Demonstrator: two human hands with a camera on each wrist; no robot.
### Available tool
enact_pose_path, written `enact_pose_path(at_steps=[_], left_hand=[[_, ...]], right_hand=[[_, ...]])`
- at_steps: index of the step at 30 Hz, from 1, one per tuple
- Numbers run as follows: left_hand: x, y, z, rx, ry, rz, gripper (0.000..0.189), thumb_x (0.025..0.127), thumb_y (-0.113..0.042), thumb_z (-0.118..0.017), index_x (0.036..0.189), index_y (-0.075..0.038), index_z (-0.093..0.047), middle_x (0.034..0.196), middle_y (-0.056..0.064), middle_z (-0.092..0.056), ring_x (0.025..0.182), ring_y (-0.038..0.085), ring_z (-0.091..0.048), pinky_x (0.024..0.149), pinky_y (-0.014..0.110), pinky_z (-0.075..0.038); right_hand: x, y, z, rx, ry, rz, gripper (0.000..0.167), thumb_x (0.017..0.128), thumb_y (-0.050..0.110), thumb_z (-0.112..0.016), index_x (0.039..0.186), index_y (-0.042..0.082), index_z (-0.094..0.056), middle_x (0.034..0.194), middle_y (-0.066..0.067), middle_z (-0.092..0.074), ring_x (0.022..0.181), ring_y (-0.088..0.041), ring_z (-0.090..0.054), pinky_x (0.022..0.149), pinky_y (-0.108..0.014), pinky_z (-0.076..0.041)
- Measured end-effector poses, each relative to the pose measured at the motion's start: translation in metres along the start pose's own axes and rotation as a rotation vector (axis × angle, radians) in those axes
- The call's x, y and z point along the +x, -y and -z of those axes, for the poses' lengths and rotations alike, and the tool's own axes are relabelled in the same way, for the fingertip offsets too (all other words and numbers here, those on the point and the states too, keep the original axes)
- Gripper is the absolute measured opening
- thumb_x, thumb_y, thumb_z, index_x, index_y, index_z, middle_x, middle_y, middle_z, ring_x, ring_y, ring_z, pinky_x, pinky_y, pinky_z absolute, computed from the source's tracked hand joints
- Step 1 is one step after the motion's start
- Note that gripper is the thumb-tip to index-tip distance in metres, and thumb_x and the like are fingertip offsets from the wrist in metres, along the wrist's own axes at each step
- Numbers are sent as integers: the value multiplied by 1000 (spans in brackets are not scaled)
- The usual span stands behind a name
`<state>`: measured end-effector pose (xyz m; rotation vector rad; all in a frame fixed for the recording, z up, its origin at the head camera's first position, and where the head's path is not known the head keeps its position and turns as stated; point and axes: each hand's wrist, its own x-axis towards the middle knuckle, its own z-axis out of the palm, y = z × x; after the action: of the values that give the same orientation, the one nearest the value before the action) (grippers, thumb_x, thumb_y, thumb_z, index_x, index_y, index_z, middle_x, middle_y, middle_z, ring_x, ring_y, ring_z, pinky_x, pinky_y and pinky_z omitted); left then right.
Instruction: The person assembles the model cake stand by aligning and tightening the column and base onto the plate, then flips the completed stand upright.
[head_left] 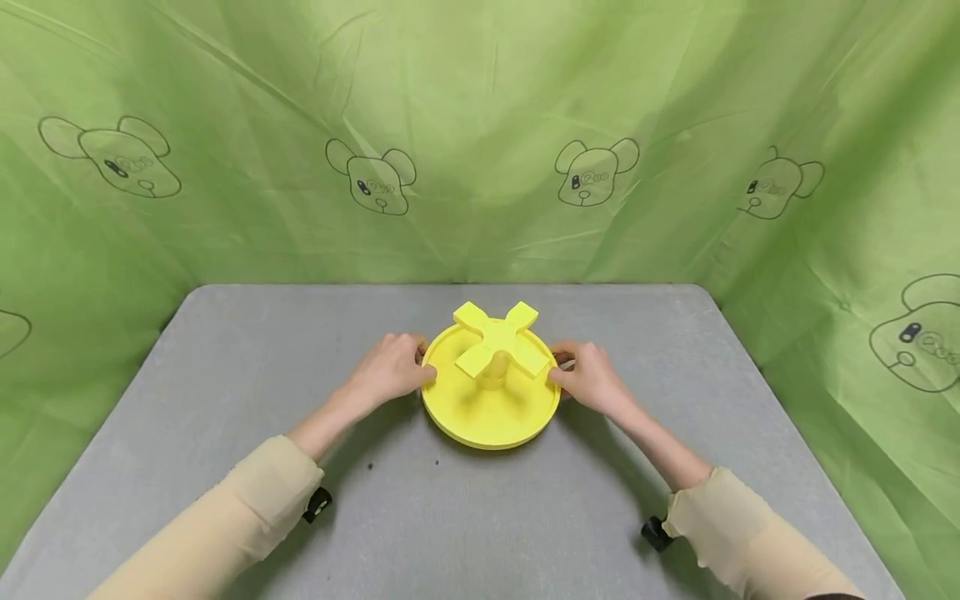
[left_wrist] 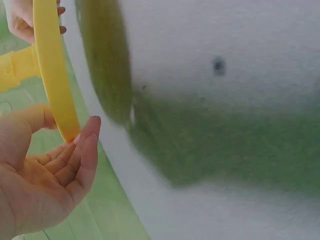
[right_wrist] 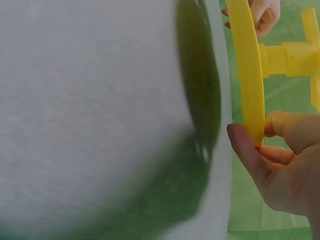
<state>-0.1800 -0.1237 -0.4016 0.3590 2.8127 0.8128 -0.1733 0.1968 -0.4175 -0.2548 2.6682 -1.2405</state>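
A round yellow dish (head_left: 487, 423) with a low rim carries a short central post, topped by a four-armed yellow cross (head_left: 498, 336). My left hand (head_left: 390, 367) pinches the rim on the left side, thumb on the upper face and fingers beneath. On the opposite side my right hand (head_left: 592, 379) grips the rim the same way. In the left wrist view the dish's edge (left_wrist: 54, 75) is apart from the table, with its shadow below. The right wrist view also shows a gap under the dish (right_wrist: 248, 75). The dish looks roughly level.
The grey table (head_left: 600, 517) lies beneath, with a few small dark specks near its middle. Green curtains (head_left: 480, 100) with bear-head line drawings stand behind the table and along both sides. Small black devices (head_left: 318, 505) show under the sleeves.
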Motion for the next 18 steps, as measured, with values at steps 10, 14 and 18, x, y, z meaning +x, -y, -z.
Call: enact_pose_path(at_steps=[10, 14, 18], left_hand=[[10, -8, 19, -266, 114, 60, 27, 94, -4, -56, 117, 5, -66, 88, 15, -64, 62, 20, -75, 66, 43, -67], [15, -11, 27, -339, 151, 64, 39, 98, -5, -49, 136, 5, -57, 103, 20, -66, 62, 18, -74, 71, 46, -67], [17, -9, 31, -445, 188, 63, 51, 101, -5, -45, 151, 5, -43, 112, 22, -62, 66, 18, -74, 72, 44, -68]], right_hand=[[9, 16, 21, 88, 13, -32, 45, 93, 1, -58, 138, -3, -61, 121, -26, -70, 90, -29, -78, 65, -36, -67], [12, 21, 30, 153, 40, -26, 50, 93, 0, -56, 143, -3, -57, 126, -28, -66, 92, -27, -77, 69, -38, -68], [13, 25, 38, 236, 80, -37, 53, 94, 0, -55, 147, -2, -54, 131, -29, -62, 93, -23, -75, 72, -39, -68]])
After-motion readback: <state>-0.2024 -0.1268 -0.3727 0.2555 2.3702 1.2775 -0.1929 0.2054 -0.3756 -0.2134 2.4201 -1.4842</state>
